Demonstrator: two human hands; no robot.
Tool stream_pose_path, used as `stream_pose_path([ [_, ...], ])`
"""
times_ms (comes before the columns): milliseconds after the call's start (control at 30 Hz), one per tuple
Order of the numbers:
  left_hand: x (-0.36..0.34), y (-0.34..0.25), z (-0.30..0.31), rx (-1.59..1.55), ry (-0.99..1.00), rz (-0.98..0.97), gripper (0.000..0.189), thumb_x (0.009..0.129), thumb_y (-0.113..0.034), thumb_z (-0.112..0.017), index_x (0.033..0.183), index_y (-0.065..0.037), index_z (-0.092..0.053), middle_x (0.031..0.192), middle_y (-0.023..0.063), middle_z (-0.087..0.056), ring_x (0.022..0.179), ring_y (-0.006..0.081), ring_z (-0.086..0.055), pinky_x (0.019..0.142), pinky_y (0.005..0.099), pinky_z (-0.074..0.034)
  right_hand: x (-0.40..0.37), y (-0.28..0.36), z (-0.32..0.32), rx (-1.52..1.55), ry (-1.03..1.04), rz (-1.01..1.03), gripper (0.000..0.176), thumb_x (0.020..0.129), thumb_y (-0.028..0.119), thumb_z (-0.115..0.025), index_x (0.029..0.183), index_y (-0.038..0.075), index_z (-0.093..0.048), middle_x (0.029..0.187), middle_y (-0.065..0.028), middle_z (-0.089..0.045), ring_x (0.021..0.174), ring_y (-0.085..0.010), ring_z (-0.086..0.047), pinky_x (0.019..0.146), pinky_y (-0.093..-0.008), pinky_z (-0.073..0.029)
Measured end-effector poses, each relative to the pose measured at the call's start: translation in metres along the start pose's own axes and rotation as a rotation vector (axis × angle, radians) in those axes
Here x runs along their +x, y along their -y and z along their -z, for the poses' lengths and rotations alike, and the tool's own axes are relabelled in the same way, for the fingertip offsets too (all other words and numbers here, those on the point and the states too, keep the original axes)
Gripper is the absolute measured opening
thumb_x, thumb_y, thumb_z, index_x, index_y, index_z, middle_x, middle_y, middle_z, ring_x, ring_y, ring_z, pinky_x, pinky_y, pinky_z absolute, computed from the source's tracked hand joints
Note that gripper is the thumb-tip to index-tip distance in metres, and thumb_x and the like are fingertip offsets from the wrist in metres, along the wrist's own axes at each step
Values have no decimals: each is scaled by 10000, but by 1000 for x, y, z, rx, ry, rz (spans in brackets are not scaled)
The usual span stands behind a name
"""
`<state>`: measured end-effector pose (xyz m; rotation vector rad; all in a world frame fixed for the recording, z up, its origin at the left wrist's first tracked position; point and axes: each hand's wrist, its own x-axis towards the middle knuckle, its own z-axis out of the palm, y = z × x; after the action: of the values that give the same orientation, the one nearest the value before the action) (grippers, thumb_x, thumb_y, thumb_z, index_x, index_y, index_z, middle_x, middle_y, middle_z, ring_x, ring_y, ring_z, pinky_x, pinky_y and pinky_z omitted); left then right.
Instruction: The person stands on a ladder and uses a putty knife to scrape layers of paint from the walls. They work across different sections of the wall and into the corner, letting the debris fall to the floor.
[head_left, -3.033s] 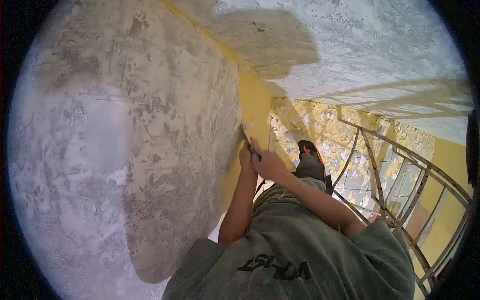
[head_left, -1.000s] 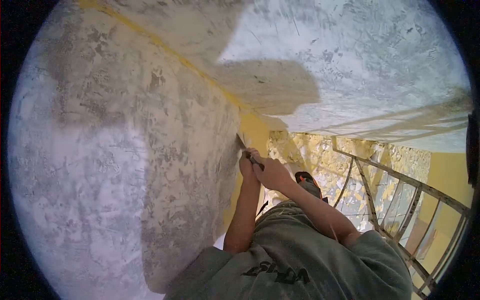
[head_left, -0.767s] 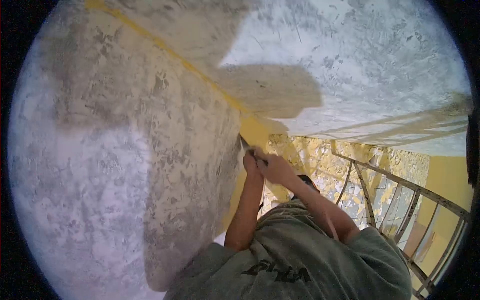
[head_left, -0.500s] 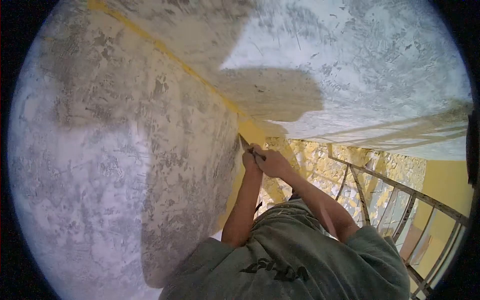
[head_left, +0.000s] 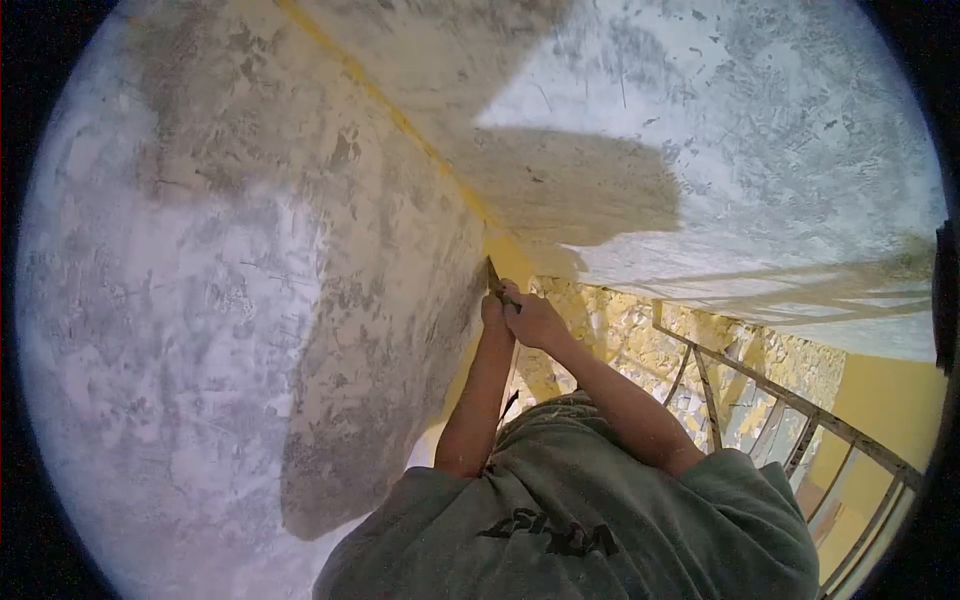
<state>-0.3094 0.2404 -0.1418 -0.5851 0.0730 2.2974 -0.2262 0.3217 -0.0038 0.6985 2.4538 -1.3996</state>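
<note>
In the head view, the scraper (head_left: pixel 493 274) lies at the fingertip side of both hands, its blade pointing away from the person's body, towards the corner where the left wall (head_left: pixel 230 350) meets the yellow strip (head_left: pixel 402 122). Its long axis slants slightly: the blade end leans left, the handle end sits lower and to the right, among the fingers. The blade's tip is at the left wall's edge; whether it touches the wall or sits just beside it is too small to tell.

The left hand (head_left: pixel 492 310) is closed at the scraper, just beside the left wall, and is the nearer of the two to that wall. The right hand (head_left: pixel 536 323) is closed around the handle, to the right of the left hand and touching it. The fingers overlap, so their exact hold cannot be told.

Counted: one scraper, two hands, one yellow strip between the left wall and the right wall (head_left: pixel 770 190), one grey-green shirt (head_left: pixel 630 490), and one metal frame (head_left: pixel 780 394) to the right, above a floor (head_left: pixel 610 325) with many yellow flakes, too many to count.
</note>
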Motion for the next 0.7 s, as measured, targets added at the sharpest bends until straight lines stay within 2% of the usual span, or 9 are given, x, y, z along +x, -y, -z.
stream_pose_path([
  [67,-10,-3,32,535,307,-38,144,834,-153,-440,890,-38,-506,884,89,-500,769,168,-491,647,265,-445,-2,-9,8,119,25,69,437,833,287,-423,1245,142,-429,854,-270,-589,798,-418,-574,744,-469,-454],
  [133,12,-8,83,293,-207,-275,140,833,-159,-461,885,-39,-510,918,90,-514,782,170,-499,645,264,-441,-23,9,18,42,108,39,434,831,299,-422,1236,145,-427,867,-271,-588,824,-420,-570,754,-473,-448],
  [267,-21,7,-14,850,-437,-221,235,884,-223,-382,805,-56,-526,642,27,-500,585,171,-495,525,276,-412,-11,-2,-15,98,-51,71,420,827,294,-429,1215,136,-467,897,-264,-587,864,-417,-563,766,-463,-443],
  [300,-6,8,-7,455,-305,-206,259,896,-251,-355,802,-76,-521,650,29,-489,612,165,-494,530,275,-403,-5,-6,-7,82,-2,32,415,826,284,-431,1210,136,-478,899,-263,-587,866,-416,-563,773,-463,-444],
  [400,-40,45,-45,655,-536,-350,210,875,-209,-374,766,-85,-504,622,10,-463,574,155,-467,505,271,-383,-19,-10,13,63,111,41,394,828,266,-421,1173,81,-464,903,-298,-572,861,-446,-559,775,-511,-447],
  [533,-24,-1,23,592,-351,-366,228,893,-206,-344,760,-94,-491,685,12,-463,576,142,-436,485,266,-367,-26,-3,-6,60,-30,166,399,831,263,-429,1179,72,-472,921,-304,-567,812,-433,-576,732,-495,-469],
  [567,-23,-15,18,596,201,36,210,887,-208,-356,778,-103,-501,724,20,-492,609,149,-473,514,265,-404,-17,-3,-1,86,21,42,401,833,282,-438,1193,111,-489,914,-285,-579,846,-421,-572,772,-466,-458],
  [600,-18,-11,17,600,205,35,210,887,-208,-356,778,-103,-501,724,20,-492,609,149,-473,514,265,-404,-8,-2,6,108,58,-77,405,836,301,-447,1207,150,-506,906,-266,-592,879,-409,-569,813,-437,-447],
  [700,-23,15,7,714,-594,-356,198,877,-167,-396,864,-11,-519,792,73,-527,643,184,-511,594,319,-454,-36,4,17,33,48,10,424,838,304,-449,1233,153,-480,918,-262,-592,876,-415,-568,796,-440,-448],
])
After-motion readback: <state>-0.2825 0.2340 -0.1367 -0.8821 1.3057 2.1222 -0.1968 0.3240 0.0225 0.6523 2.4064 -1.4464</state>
